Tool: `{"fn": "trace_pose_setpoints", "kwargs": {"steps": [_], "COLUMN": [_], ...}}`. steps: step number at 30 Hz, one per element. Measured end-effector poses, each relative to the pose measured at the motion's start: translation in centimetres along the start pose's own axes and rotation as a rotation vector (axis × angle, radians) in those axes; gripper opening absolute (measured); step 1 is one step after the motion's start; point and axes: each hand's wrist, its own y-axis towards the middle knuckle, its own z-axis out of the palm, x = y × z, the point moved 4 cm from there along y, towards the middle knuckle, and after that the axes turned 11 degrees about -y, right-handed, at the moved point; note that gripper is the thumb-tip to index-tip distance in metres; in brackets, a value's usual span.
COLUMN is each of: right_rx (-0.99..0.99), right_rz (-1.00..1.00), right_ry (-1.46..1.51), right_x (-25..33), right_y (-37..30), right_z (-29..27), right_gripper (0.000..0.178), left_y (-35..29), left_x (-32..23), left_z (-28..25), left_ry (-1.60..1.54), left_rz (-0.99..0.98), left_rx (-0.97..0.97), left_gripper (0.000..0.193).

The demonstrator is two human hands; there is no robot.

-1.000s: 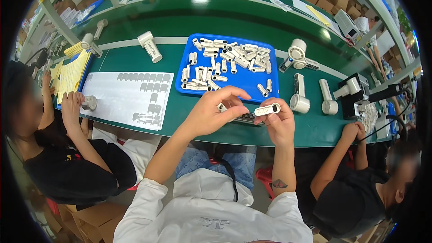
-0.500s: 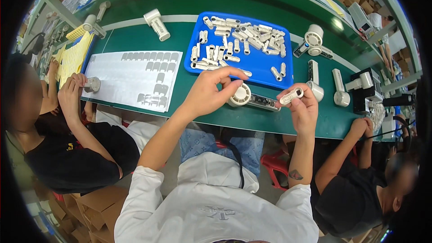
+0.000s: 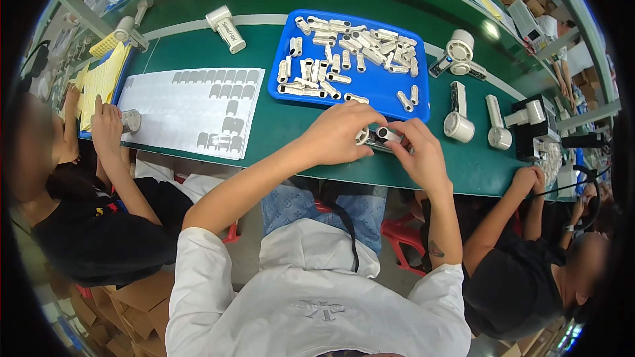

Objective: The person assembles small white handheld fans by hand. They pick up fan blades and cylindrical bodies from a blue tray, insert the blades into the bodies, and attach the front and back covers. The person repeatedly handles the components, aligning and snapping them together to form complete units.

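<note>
Just in front of the blue tray [image 3: 418, 110], a small handheld fan [image 3: 362, 135] lies on the green bench, largely covered by my hands. My left hand [image 3: 340, 133] curls over its round head, thumb on the near side and fingers on the far side. Between the thumb and fingers of my right hand [image 3: 421, 153] is a white elongated plastic cover piece [image 3: 387, 134] with a dark window, held over the fan's handle. How far the piece touches the handle is hidden. Many similar white pieces [image 3: 374, 57] lie in the tray.
Several fans stand or lie about: one fan [image 3: 226, 29] at back left, another fan [image 3: 459, 53] right of the tray. White sheets with grey shapes [image 3: 178, 116] lie left. A black fixture [image 3: 534, 133] stands right. Co-workers sit on both sides, one hand [image 3: 106, 125] near the sheets.
My right hand has moved left, bringing the white cover piece over the fan's handle. My left hand has come down onto the fan's head. The left co-worker's hand has shifted slightly.
</note>
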Motion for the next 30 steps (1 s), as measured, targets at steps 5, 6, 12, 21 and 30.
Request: {"fn": "trace_pose_setpoints", "kwargs": {"steps": [5,6,12,21,30], "right_rx": [0.03,0.025,0.017,-0.063,0.005], "right_rz": [-0.017,-0.009,0.034,-0.115,0.052], "right_ry": [-0.01,-0.003,0.004,-0.314,0.205], "right_x": [-0.4,-0.4,0.1,1.7,-1.2], "right_y": [-0.4,-0.3,-0.2,-0.1,-0.8], "right_z": [0.5,0.4,0.8,1.0,1.4], "right_gripper": [0.023,0.022,0.018,0.009,0.027], "left_y": [0.0,-0.1,-0.7,-0.7,-2.1], "left_x": [0.9,1.1,1.4,1.4,0.0], "left_z": [1.1,1.2,1.4,1.2,0.5], "left_ry": [0.049,0.051,0.059,0.09,0.325], "left_rz": [-0.104,-0.107,-0.047,0.051,0.368], "left_rx": [-0.043,-0.063,-0.141,-0.07,-0.201], "left_gripper": [0.041,0.039,0.031,0.031,0.034]}}
